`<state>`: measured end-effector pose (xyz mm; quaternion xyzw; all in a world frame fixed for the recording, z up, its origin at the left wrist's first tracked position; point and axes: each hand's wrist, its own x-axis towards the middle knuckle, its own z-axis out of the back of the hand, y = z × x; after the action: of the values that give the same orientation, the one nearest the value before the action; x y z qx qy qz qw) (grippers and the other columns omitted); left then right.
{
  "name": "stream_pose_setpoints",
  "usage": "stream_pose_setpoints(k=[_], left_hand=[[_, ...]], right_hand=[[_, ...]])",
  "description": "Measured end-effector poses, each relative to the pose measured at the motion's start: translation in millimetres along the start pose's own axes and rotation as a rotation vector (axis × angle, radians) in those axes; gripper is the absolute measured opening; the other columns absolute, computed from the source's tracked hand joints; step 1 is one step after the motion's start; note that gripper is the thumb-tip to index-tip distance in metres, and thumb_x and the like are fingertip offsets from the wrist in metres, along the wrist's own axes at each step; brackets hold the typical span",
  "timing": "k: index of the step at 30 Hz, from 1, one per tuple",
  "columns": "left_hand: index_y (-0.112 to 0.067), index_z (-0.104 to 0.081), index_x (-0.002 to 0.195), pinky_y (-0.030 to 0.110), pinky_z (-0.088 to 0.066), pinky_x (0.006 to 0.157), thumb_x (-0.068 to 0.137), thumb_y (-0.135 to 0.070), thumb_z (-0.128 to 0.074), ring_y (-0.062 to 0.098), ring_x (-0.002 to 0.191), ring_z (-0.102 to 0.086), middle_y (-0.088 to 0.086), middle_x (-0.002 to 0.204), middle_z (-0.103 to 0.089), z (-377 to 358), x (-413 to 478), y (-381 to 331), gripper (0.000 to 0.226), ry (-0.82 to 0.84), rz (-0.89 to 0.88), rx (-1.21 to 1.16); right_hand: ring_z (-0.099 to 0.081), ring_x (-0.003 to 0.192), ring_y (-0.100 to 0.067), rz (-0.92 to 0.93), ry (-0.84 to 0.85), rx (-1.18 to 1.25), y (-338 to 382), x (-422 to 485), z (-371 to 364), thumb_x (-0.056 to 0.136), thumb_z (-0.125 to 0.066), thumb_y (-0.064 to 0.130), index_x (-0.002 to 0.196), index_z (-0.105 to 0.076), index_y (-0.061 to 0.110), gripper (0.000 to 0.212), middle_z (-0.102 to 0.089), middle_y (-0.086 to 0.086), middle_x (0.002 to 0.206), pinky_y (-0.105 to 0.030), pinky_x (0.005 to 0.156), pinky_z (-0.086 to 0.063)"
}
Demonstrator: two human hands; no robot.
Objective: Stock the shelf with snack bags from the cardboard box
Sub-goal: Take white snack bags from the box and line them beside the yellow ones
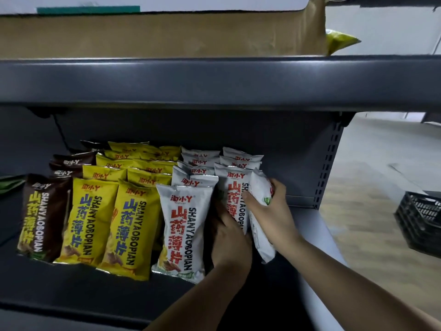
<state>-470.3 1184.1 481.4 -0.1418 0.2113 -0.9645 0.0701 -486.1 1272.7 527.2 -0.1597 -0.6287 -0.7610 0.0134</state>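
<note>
The lower shelf [71,290], dark grey metal, carries upright snack bags in rows running near to far: brown bags [45,216] at left, yellow bags [90,218] in the middle, white bags [186,225] at right. The upper shelf [214,82] bears a cardboard box [155,37], with a yellow-green bag [341,40] just right of it.

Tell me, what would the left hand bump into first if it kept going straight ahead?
Probably the second white bag, just behind the front white bag. The left hand points into the gap beside them, but depth is unclear.
</note>
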Motion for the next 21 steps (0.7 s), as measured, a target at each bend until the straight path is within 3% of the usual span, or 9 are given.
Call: stream_pose_setpoints(k=[1, 3, 4, 5, 7, 9, 12, 15, 21], left_hand=[[0.007, 0.014, 0.144, 0.027, -0.036, 0.108, 0.086, -0.038, -0.056, 0.029, 0.133, -0.039, 0.025, 0.145, -0.029, 1.0, -4.0, -1.5, 0.101, 0.008, 0.009, -0.012], [0.013, -0.017, 0.139, 0.03, -0.052, 0.085, 0.061, -0.031, -0.076, 0.035, 0.105, -0.062, 0.031, 0.121, -0.053, 7.1, -14.8, -5.5, 0.107, 0.006, -0.034, 0.0], [0.013, -0.029, 0.134, 0.034, -0.055, 0.079, 0.051, -0.028, -0.077, 0.037, 0.097, -0.065, 0.031, 0.113, -0.058, 5.6, -20.0, -5.4, 0.104, -0.019, -0.101, 0.046], [0.012, -0.033, 0.132, 0.04, -0.055, 0.083, 0.054, -0.027, -0.071, 0.04, 0.102, -0.063, 0.033, 0.117, -0.057, 4.2, -24.3, -6.1, 0.095, -0.081, -0.18, 0.077], [0.008, -0.028, 0.139, 0.047, -0.046, 0.099, 0.072, -0.027, -0.054, 0.041, 0.127, -0.046, 0.031, 0.139, -0.042, 3.7, -22.0, -7.2, 0.08, -0.214, -0.362, 0.131], [0.003, -0.019, 0.146, 0.05, -0.037, 0.107, 0.081, -0.026, -0.054, 0.039, 0.139, -0.029, 0.028, 0.15, -0.026, 7.7, -9.4, -3.5, 0.079, -0.27, -0.495, 0.203], [-0.006, -0.008, 0.15, 0.05, -0.025, 0.112, 0.09, -0.034, -0.038, 0.035, 0.143, -0.021, 0.021, 0.155, -0.015, 4.9, 13.9, 9.2, 0.073, -0.277, -0.549, 0.246], [-0.008, 0.009, 0.15, 0.049, -0.02, 0.114, 0.092, -0.039, -0.019, 0.034, 0.145, -0.011, 0.02, 0.157, -0.008, -2.9, 27.1, 14.4, 0.071, -0.28, -0.573, 0.282], [-0.008, 0.016, 0.148, 0.052, -0.024, 0.113, 0.093, -0.041, -0.016, 0.036, 0.145, -0.005, 0.021, 0.157, -0.002, -2.7, 26.6, 14.7, 0.072, -0.225, -0.561, 0.319]], right_hand=[[-0.054, 0.113, -0.008, -0.005, -0.001, 0.016, 0.6, -0.8, 1.7, 0.082, -0.07, 0.039, 0.135, -0.031, 0.025, 0.068, -0.054, 0.014, 0.12, -0.023, 0.092, -0.043], [-0.055, 0.106, -0.005, -0.012, -0.011, 0.035, 1.2, -1.9, 4.8, 0.084, -0.068, 0.038, 0.138, -0.03, 0.021, 0.068, -0.053, 0.021, 0.11, -0.017, 0.083, -0.041], [-0.055, 0.101, -0.003, -0.014, -0.021, 0.039, 1.1, -2.0, 6.0, 0.086, -0.067, 0.037, 0.139, -0.029, 0.02, 0.068, -0.052, 0.023, 0.107, -0.015, 0.08, -0.04], [-0.055, 0.096, 0.001, -0.016, -0.034, 0.04, 0.4, -1.9, 7.4, 0.087, -0.066, 0.037, 0.139, -0.03, 0.018, 0.066, -0.052, 0.023, 0.105, -0.013, 0.077, -0.039], [-0.055, 0.091, 0.005, -0.017, -0.073, 0.041, -0.8, -1.6, 9.8, 0.088, -0.065, 0.035, 0.135, -0.034, 0.017, 0.059, -0.053, 0.023, 0.1, -0.01, 0.071, -0.04], [-0.059, 0.096, -0.003, -0.023, -0.119, 0.053, -2.1, -1.0, 11.6, 0.088, -0.064, 0.036, 0.132, -0.037, 0.017, 0.055, -0.055, 0.021, 0.1, -0.011, 0.072, -0.041], [-0.058, 0.105, -0.013, -0.029, -0.178, 0.081, -4.7, -0.1, 13.3, 0.088, -0.064, 0.037, 0.134, -0.037, 0.016, 0.058, -0.058, 0.01, 0.11, -0.022, 0.083, -0.043], [-0.058, 0.106, -0.013, -0.021, -0.183, 0.089, -5.9, 0.3, 13.5, 0.087, -0.063, 0.039, 0.136, -0.037, 0.016, 0.06, -0.058, 0.007, 0.115, -0.024, 0.086, -0.042], [-0.058, 0.101, -0.01, -0.015, -0.158, 0.084, -2.0, -3.4, 13.6, 0.087, -0.062, 0.04, 0.135, -0.035, 0.015, 0.06, -0.056, 0.012, 0.108, -0.02, 0.08, -0.042]])
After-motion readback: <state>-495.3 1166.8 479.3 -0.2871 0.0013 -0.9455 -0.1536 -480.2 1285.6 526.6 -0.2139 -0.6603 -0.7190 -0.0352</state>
